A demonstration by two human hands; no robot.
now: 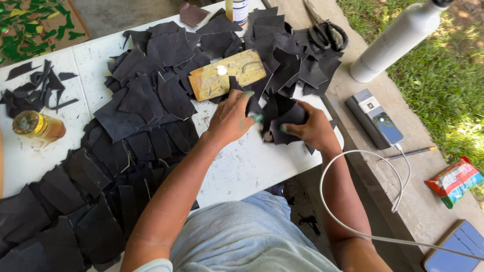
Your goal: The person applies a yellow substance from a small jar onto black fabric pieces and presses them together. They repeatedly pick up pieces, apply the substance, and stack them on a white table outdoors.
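Here, a dark cut piece of sheet material is held over the white desk just beside its near right edge. The right hand is closed around the piece's right side, while the left hand is pinched on its left edge, fingers narrow.

The step in hand is judged to be the handling of one piece taken from the heap of dark pieces spread across the desk. A wooden block lies just beyond the hands.

As for containers, a small amber jar stands at the desk's left, apparently filled with a yellowish liquid. A white bottle lies tilted on the concrete ledge, capped; its contents cannot be told. A small bottle stands at the far edge.
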